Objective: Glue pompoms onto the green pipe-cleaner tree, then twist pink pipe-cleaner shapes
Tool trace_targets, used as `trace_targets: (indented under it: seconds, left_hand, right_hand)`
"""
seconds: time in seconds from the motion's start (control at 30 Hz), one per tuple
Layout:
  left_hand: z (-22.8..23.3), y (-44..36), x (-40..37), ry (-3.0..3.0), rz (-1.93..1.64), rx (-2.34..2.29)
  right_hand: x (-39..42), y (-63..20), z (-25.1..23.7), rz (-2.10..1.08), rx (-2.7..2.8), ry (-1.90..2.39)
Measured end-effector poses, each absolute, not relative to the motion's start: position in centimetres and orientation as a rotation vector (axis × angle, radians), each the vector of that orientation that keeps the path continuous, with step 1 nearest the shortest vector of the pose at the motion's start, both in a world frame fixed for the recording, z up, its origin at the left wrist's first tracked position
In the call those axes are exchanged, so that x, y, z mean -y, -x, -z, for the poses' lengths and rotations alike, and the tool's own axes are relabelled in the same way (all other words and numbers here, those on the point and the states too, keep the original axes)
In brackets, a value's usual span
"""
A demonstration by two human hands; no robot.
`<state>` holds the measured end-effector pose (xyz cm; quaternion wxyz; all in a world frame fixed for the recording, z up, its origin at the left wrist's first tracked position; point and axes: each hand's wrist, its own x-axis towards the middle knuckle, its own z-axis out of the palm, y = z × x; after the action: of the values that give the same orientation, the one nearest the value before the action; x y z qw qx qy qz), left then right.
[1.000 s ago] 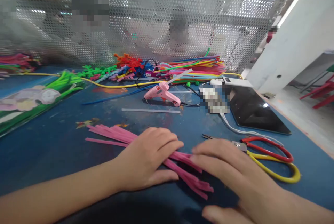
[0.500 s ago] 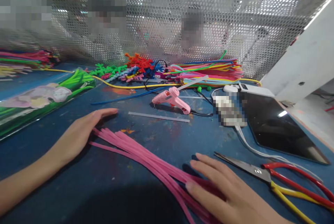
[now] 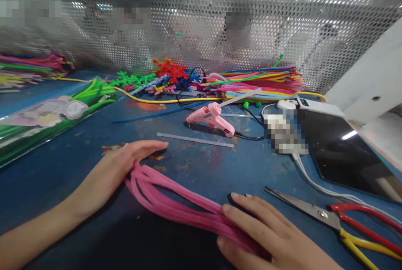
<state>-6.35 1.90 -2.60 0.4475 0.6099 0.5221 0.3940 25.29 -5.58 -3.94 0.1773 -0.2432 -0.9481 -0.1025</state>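
Observation:
Pink pipe cleaners (image 3: 176,211) lie in a loose bundle across the front of the table, bowed apart in the middle. My left hand (image 3: 121,165) has its palm against their far-left ends, with fingers stretched out and pointing right. Over the near-right part of the bundle curls my right hand (image 3: 266,232); the ends under it are hidden. Just right of that hand lie scissors (image 3: 322,214) with one red and one yellow handle, blades slightly apart.
A pink glue gun (image 3: 213,119) rests mid-table behind a clear glue stick (image 3: 194,140). Bagged green pipe cleaners (image 3: 56,119) lie left, a multicoloured pile (image 3: 260,81) at the back. To the right are a dark tablet (image 3: 348,152) and white cables (image 3: 314,180). Perforated metal (image 3: 194,22) stands behind.
My left hand has pushed rightward against the ends of the pink pipe cleaners. The strands now bow and their ends sit closer together. My right hand stays on the bundle, nearly in place.

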Motion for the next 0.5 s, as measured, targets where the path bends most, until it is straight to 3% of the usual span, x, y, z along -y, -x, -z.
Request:
trace_targets:
  seconds: [0.23, 0.5]
  left_hand:
    - [3.1, 7.9, -3.2, -1.454, -1.2, -1.453]
    - [2.9, 6.2, -2.4, -1.804, -0.825, -1.467]
  right_hand:
    - [6.4, -27.0, 3.5, 0.308, 2.684, 0.769]
    - [8.0, -28.0, 5.7, 0.457, 2.639, 0.887]
